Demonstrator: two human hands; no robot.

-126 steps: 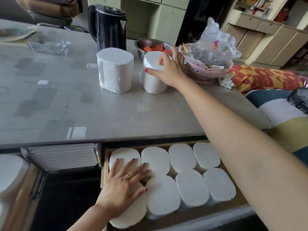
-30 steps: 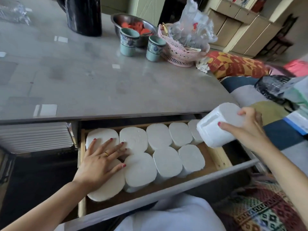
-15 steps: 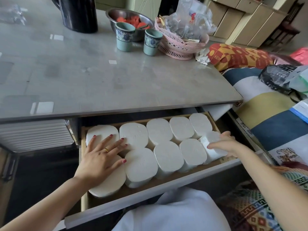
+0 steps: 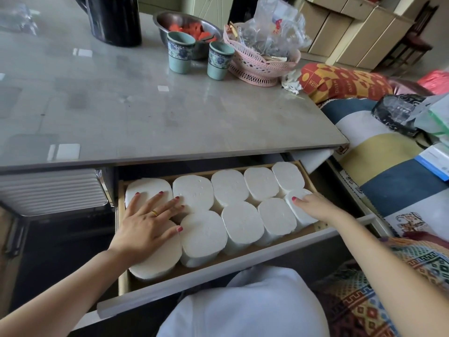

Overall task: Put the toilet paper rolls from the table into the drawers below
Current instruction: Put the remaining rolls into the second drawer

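While the drawer [image 4: 243, 271] is standing pulled out under the tabletop [image 4: 145, 117], the right hand [image 4: 315, 206] is resting on the front-right toilet paper roll [image 4: 301, 215], grip loose, fingers laid over its top, not closing round it. The left hand [image 4: 148, 222] is lying flat and spread over the front-left roll [image 4: 158, 259], partly hiding it. Ten rolls are filling the drawer in two rows, standing on end, touching. A kettle [image 4: 114, 20] is cut off at the top edge.
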